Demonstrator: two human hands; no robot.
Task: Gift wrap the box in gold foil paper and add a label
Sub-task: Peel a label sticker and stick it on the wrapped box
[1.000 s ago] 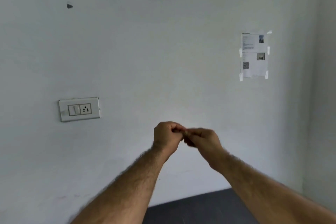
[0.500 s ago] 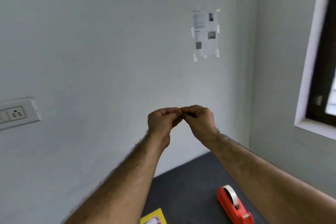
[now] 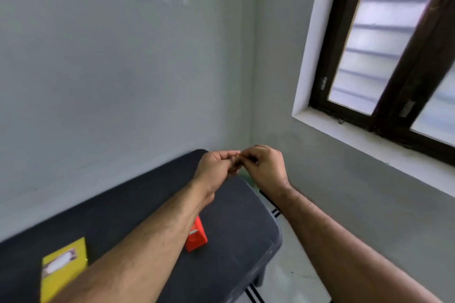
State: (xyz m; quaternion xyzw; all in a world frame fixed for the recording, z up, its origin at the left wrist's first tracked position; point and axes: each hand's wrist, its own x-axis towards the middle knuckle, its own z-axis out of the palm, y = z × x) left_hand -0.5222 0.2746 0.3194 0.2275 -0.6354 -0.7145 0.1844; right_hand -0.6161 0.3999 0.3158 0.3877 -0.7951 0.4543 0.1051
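Bare left hand [image 3: 216,167] and right hand [image 3: 267,166], curled fingertips together.

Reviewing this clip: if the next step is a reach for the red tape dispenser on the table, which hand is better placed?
Probably the left hand: its forearm passes directly over the red tape dispenser, while the right hand comes in beyond the table edge. Both are busy, fingers meeting.
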